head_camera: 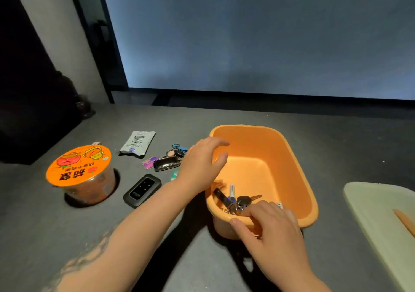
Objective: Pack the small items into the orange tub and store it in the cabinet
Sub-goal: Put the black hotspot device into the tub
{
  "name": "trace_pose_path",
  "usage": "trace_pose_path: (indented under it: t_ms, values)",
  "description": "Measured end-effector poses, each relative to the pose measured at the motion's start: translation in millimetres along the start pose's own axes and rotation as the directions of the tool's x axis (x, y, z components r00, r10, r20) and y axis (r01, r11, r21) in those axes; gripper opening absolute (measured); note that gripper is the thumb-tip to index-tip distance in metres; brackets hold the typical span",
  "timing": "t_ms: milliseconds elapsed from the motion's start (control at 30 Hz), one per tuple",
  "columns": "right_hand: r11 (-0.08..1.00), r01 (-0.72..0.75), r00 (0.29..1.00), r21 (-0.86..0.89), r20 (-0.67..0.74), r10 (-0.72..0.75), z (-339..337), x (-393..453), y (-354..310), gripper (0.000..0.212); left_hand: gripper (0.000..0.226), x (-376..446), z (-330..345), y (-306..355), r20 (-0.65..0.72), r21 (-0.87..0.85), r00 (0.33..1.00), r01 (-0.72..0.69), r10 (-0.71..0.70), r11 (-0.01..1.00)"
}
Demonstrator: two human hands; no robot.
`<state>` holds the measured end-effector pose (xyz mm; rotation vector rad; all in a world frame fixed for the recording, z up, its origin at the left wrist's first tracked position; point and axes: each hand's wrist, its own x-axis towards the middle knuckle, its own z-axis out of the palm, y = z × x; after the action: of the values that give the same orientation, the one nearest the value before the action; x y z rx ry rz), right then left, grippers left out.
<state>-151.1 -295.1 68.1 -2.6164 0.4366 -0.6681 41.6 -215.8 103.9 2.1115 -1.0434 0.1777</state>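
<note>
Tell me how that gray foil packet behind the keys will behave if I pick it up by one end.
The gray foil packet lies flat and thin with a crinkled, torn-looking near edge, so it will probably flop and bend. It looks light for its size. Its glossy surface may be slippery, so pinching a corner seems safer than sliding it.

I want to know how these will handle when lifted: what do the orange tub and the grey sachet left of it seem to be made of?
Orange tub: looks like moulded plastic, smooth and semi-matte, going by its rounded corners, rolled rim and soft sheen.
Grey sachet: seems to be thin printed film or foil, matte, judging by its crimped end and wrinkled, flat shape; which of the two cannot be told.
</note>
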Motion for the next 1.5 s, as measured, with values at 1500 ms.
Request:
trace_pose_path:
  t_ms: [1500]
  values:
    - [0.997, 0.047, 0.996, -0.063, -0.074, -0.051, 28, 3, -48, 0.030, 0.059, -72, -72, -65, -0.150, -0.297, 0.943, 0.245, -0.299, 0.923]
